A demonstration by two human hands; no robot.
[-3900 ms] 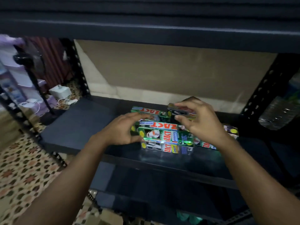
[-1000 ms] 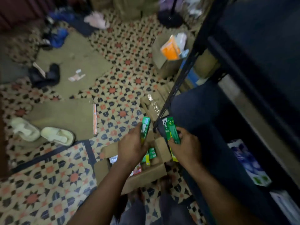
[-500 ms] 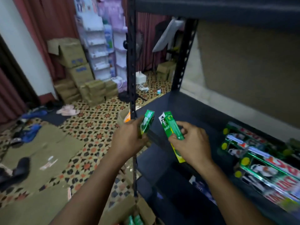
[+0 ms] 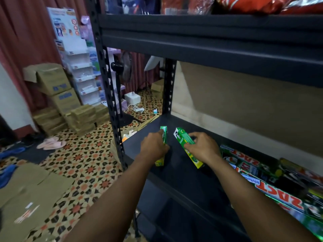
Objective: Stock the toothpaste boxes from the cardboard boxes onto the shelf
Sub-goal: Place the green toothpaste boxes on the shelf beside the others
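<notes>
Hands setting two green toothpaste boxes on the dark shelf (image 4: pixel 174 180), centre frame.
Left hand (image 4: pixel 153 147) grips one box (image 4: pixel 164 135), right hand (image 4: pixel 202 149) the other (image 4: pixel 183 138); lay both flat, side by side, left of the stocked row (image 4: pixel 272 186).

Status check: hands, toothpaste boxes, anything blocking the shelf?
Left hand grips one green box. Right hand grips another, both over the shelf. Stacked boxes to the right; space below is bare.

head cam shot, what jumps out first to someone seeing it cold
Two hands over the dark shelf: the left hand and right hand each grip a green toothpaste box. To the right on that shelf lies a stack of ZACT boxes. Left of the rack, cardboard cartons stand on patterned floor tiles.
</notes>
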